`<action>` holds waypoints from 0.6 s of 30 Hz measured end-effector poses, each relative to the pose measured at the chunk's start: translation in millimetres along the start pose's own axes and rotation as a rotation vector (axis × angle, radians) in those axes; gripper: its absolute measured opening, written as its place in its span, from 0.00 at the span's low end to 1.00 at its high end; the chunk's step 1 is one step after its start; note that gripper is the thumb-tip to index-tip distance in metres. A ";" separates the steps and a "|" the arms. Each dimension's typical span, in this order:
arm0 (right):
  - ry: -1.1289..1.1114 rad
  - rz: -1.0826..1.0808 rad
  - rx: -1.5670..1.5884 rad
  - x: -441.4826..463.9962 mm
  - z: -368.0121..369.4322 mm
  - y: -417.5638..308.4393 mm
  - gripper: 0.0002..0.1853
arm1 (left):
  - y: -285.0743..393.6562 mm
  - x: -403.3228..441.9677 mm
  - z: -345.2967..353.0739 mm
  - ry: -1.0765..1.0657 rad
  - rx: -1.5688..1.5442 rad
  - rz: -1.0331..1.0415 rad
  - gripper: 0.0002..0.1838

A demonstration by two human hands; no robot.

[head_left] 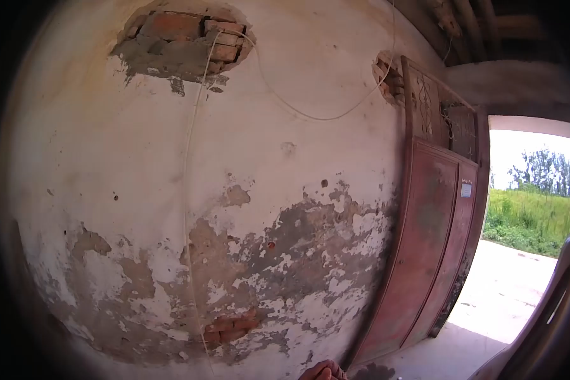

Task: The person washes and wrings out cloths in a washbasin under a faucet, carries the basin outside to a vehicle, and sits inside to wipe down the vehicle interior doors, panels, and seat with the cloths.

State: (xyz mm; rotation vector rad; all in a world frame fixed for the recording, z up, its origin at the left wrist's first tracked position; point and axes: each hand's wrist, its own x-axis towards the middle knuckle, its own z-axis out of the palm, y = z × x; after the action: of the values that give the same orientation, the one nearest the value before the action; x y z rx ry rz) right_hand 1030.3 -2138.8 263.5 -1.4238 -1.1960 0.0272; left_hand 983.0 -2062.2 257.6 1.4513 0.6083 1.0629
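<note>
At the bottom edge of the head view, just right of the middle, a small part of what seems to be my right hand shows. The frame cuts it off, so its fingers and anything in them cannot be made out. My left hand is out of view. Behind stands a wall with peeling plaster. A thin white cable runs down it and also loops across to the right from a hole with exposed bricks.
A red metal door stands at the right, beside a bright doorway with grass and trees outside. Part of a chair shows at the right edge. A second broken patch lies near the door's top. Wooden beams cross overhead.
</note>
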 end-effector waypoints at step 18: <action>-0.005 0.531 1.128 -34.3 -56.2 64.9 0.17 | -3.7 -83.2 101.6 -0.129 0.483 0.394 0.20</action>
State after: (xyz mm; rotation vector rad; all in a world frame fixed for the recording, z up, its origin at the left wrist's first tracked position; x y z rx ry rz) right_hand 1089.9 -2185.5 210.5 -0.6651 -0.5587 0.9243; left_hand 1034.6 -2181.9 241.6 2.1086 0.5175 1.1584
